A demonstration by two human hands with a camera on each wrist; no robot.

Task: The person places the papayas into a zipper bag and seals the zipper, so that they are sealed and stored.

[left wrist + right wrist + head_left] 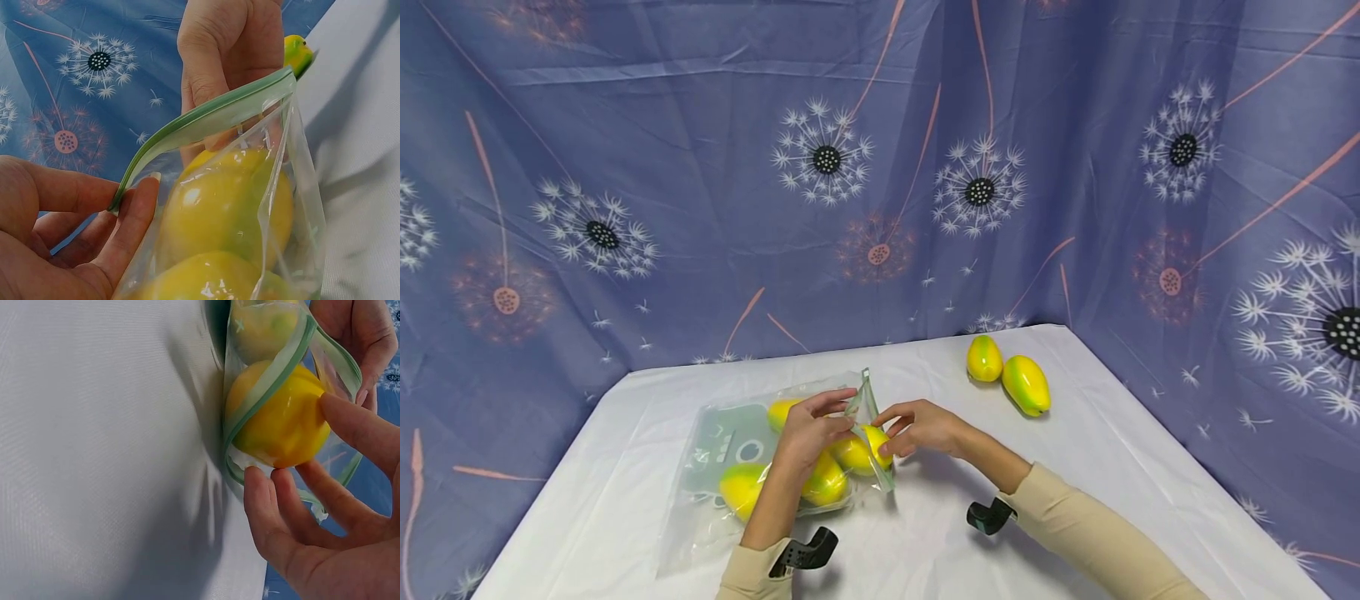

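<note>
A clear zip bag (718, 417) with a green zip edge lies on the table, several yellow-green mangoes (826, 481) inside. My left hand (805, 433) pinches the zip edge (187, 119) at the bag's mouth between thumb and fingers, and the mouth gapes. At that opening, my right hand (928, 429) holds a mango (284, 419) by its outer end, thumb on one side and fingertips on the other. This mango sits partly inside the bag, against another mango (215, 275) deeper in. My left forearm hides part of the bag in the head view.
Two loose mangoes, one smaller (984, 358) and one longer (1026, 386), lie at the back right of the white-covered table (1120, 500). A blue dandelion-patterned cloth (715, 167) hangs behind and beside it.
</note>
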